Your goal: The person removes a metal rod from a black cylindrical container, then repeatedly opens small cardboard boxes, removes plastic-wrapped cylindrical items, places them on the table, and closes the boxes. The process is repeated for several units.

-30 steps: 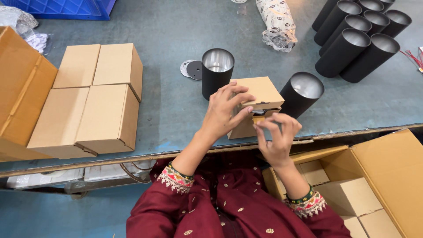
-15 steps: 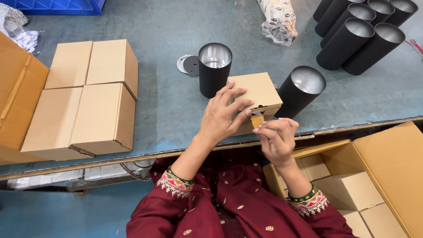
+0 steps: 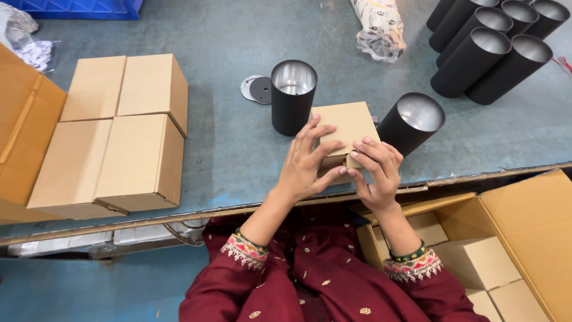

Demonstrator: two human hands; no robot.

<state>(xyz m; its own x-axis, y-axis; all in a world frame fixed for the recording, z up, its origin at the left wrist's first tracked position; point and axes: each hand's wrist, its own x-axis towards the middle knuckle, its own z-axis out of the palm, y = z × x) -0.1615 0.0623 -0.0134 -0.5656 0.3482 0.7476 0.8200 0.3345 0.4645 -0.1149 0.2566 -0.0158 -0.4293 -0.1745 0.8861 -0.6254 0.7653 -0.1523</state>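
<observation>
Small carton (image 3: 347, 126) gripped by left hand (image 3: 308, 164) and right hand (image 3: 375, 170); flap pressed shut, closing nearly finished; black cylinders (image 3: 294, 95) unpacked beside.

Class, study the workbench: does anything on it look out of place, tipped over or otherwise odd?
One black cylinder lies tilted against the small cardboard box that both hands hold, while its neighbour stands upright. Two loose discs lie flat beside that one. The closed boxes at the left sit neatly.

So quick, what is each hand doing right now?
Left hand: fingers spread, pressing on the small cardboard box.
Right hand: fingers curled on the same box's near end, holding it.
</observation>
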